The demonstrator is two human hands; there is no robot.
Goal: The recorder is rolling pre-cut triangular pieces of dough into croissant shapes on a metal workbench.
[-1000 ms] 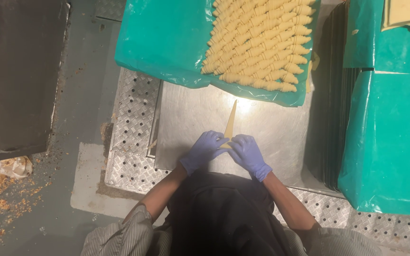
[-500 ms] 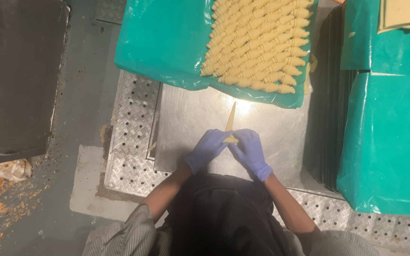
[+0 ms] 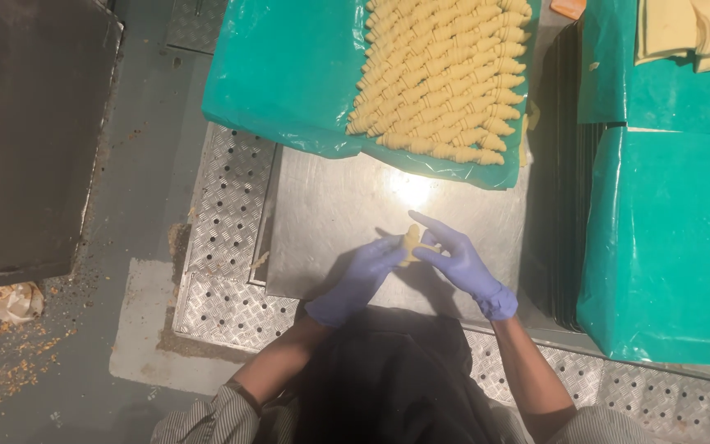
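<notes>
On the steel desk [image 3: 330,214], just in front of the person's dark apron, both hands in purple gloves meet over a small piece of pale dough [image 3: 411,243]. A second ago that dough lay as a long, thin strip pointing away from the body, with the hands at its near end; now only a short, thick lump shows between the fingers, so the strip appears to have been rolled up almost fully into a crescent shape. The left hand [image 3: 361,278] presses its fingertips against the lump's left side, while the right hand [image 3: 463,265] pinches it from the right with the index finger stretched forward, so both are closed narrowly on the same piece. Beyond it, a teal plastic sheet [image 3: 277,78] carries tight rows of rolled dough pieces [image 3: 441,74] of the same kind, with bare teal left on its left half. More teal-covered trays [image 3: 667,238] stand at the right, one bearing flat dough sheets [image 3: 692,29].
</notes>
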